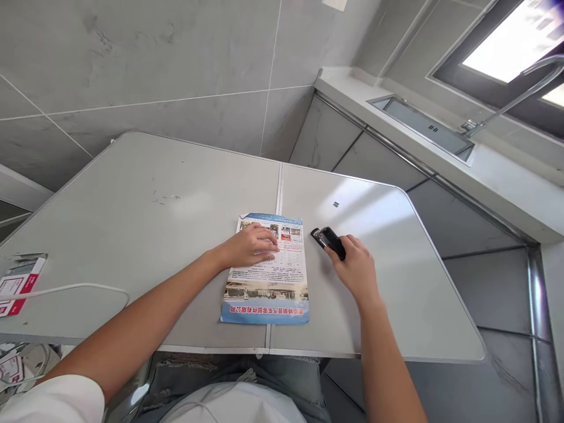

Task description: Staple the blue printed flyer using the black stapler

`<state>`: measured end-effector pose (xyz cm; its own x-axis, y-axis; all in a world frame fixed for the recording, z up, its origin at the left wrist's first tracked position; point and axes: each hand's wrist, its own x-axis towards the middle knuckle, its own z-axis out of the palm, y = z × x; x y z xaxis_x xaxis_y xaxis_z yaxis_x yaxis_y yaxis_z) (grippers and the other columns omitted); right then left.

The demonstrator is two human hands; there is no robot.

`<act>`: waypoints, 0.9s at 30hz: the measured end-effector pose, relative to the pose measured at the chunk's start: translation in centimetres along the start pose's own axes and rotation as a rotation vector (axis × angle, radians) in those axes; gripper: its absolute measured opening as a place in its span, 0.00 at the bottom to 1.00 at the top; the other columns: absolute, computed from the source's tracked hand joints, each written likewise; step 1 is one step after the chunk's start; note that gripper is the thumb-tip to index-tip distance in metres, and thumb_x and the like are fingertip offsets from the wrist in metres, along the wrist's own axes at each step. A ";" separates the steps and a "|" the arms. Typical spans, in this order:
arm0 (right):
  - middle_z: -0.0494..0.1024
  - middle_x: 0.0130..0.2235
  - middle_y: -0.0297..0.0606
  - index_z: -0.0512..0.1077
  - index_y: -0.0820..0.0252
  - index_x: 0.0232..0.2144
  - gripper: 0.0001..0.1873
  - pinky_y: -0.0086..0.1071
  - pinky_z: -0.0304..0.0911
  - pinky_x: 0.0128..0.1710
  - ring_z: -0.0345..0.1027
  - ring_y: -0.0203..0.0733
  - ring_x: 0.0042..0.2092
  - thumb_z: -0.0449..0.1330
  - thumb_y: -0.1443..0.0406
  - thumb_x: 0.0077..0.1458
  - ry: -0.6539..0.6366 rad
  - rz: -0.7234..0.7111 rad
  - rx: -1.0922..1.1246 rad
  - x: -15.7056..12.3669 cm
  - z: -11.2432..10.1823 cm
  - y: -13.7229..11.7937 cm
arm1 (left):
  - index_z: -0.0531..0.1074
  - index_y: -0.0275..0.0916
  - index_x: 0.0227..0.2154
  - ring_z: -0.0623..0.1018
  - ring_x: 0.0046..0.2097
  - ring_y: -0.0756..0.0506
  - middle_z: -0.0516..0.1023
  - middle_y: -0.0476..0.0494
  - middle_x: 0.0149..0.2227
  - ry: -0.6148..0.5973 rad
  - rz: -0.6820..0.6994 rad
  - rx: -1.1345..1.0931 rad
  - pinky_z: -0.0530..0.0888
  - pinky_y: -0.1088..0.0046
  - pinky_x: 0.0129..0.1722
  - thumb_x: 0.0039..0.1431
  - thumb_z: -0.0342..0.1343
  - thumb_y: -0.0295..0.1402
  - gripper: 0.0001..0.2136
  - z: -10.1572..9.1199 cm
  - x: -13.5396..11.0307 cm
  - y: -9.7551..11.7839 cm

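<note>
A printed flyer (268, 288) with a blue lower band lies flat near the front middle of the grey folding table (141, 211). My left hand (249, 245) rests on the flyer's upper part, fingers stretched flat across the page. Just right of the flyer a black stapler (328, 239) lies on the table. My right hand (355, 267) is closed round the stapler's near end, and the far end sticks out past my fingers.
A white cable (66, 289) and a red-and-white packet (17, 285) lie at the table's left edge. A counter with a sink (418, 124) and a tap (515, 97) runs along the right, under a window. Grey tiled floor lies beyond the table.
</note>
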<state>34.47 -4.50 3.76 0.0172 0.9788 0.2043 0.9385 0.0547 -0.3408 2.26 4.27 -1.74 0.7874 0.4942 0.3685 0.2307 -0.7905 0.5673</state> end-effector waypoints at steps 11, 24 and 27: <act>0.76 0.42 0.40 0.62 0.52 0.34 0.09 0.40 0.66 0.41 0.69 0.50 0.45 0.59 0.63 0.65 -0.224 -0.086 0.218 -2.2 5.6 -10.7 | 0.80 0.39 0.39 0.70 0.32 0.48 0.70 0.47 0.30 0.565 -0.465 -0.413 0.71 0.68 0.36 0.73 0.48 0.53 0.24 -1.6 0.1 -1.1; 0.75 0.41 0.41 0.68 0.55 0.38 0.09 0.41 0.65 0.44 0.68 0.50 0.43 0.57 0.57 0.69 -0.134 -0.031 0.263 -4.4 2.5 0.6 | 0.79 0.39 0.36 0.69 0.32 0.50 0.71 0.47 0.33 0.544 -0.513 -0.486 0.70 0.70 0.38 0.74 0.48 0.48 0.21 -1.7 0.3 -0.6; 0.76 0.40 0.39 0.70 0.55 0.39 0.12 0.39 0.65 0.41 0.69 0.47 0.40 0.58 0.54 0.68 -0.277 -0.047 0.274 -3.7 0.9 2.4 | 0.78 0.40 0.36 0.69 0.32 0.49 0.70 0.48 0.32 0.546 -0.530 -0.492 0.70 0.70 0.39 0.74 0.48 0.47 0.20 -1.7 0.2 -0.8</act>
<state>36.38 -7.77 1.38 -0.1530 0.9881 -0.0171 0.8083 0.1152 -0.5773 1.26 5.62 -0.90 0.2378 0.9514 0.1959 0.1168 -0.2282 0.9666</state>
